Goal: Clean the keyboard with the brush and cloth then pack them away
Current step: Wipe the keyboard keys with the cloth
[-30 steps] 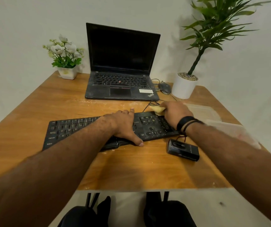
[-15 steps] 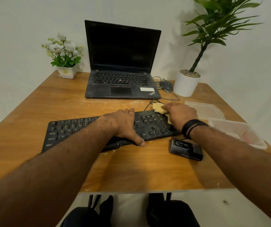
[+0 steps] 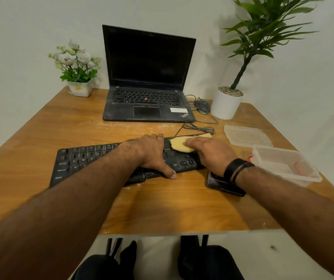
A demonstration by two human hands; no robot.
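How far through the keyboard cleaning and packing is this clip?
Midway. In hand: the right hand presses the yellow cloth on the keyboard, and the left hand steadies it. Something red already lies in the open container, perhaps the brush. Left: packing the cloth and fitting the lid.

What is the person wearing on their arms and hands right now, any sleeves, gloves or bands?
Both forearms are bare, with no sleeves in view and no gloves. The left hand and its wrist carry nothing. The right hand has a wide black wristband at the wrist, with thinner dark bands beside it. No rings show on the fingers.
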